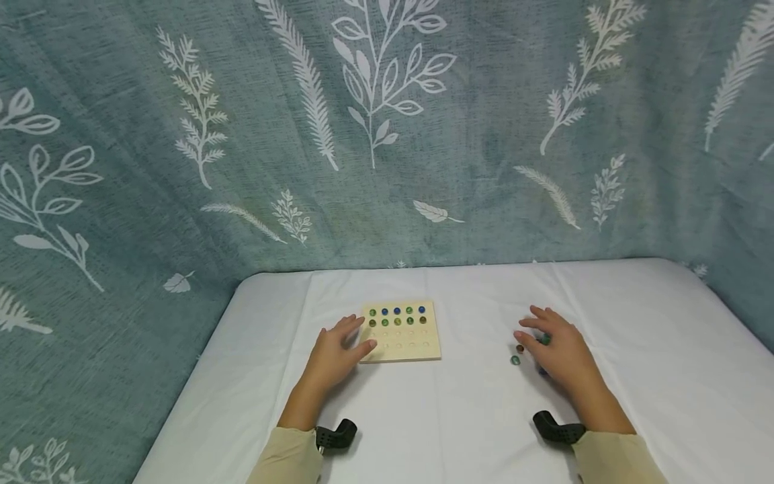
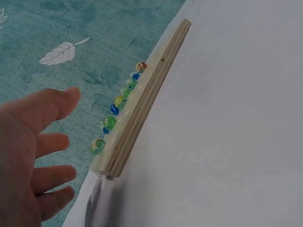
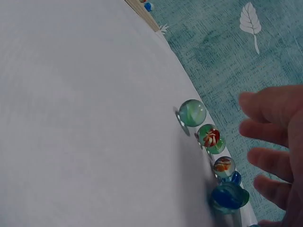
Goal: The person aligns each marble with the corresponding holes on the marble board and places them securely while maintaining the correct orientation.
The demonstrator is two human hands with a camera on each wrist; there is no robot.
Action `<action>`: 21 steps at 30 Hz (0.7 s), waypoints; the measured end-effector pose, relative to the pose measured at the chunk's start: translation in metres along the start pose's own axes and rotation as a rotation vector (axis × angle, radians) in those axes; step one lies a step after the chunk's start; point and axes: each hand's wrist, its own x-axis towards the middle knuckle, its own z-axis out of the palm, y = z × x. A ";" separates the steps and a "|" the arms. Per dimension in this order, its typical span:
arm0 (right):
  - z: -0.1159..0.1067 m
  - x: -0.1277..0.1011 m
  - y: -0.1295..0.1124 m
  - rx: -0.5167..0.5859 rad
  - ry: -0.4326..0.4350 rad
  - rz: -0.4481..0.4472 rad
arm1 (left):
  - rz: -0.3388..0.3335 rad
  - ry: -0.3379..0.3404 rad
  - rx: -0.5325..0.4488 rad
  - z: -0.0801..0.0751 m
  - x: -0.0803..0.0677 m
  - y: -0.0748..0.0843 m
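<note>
A pale wooden board [image 1: 399, 354] with rows of round hollows lies on the white cloth, its two far rows filled with green, blue and yellowish marbles [image 1: 397, 321]. At its left edge is my left hand [image 1: 331, 353], fingers spread and thumb overlapping the near left corner in the head view. My right hand [image 1: 561, 351] hovers over a loose group of marbles, fingers loosely bent and holding nothing. In the right wrist view, a clear green marble [image 3: 192, 113], one with red swirls [image 3: 211, 138] and a large blue one [image 3: 229, 196] lie below the fingers. Part of this group is hidden under the hand.
A white cloth [image 1: 471, 403] covers the table, and a patterned teal curtain [image 1: 484, 134] hangs behind and at both sides. Black camera mounts [image 1: 559, 428] are strapped to both wrists, just above the cloth.
</note>
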 end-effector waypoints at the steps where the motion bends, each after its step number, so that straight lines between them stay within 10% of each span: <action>1: 0.001 0.001 0.002 0.004 -0.025 -0.016 | -0.003 -0.010 -0.015 -0.001 -0.001 0.000; 9: 0.003 0.002 0.006 0.032 -0.104 -0.128 | -0.029 -0.122 -0.078 -0.001 -0.005 -0.002; 21: -0.006 -0.002 0.004 0.087 -0.221 -0.118 | 0.038 -0.068 -0.030 0.008 -0.009 -0.017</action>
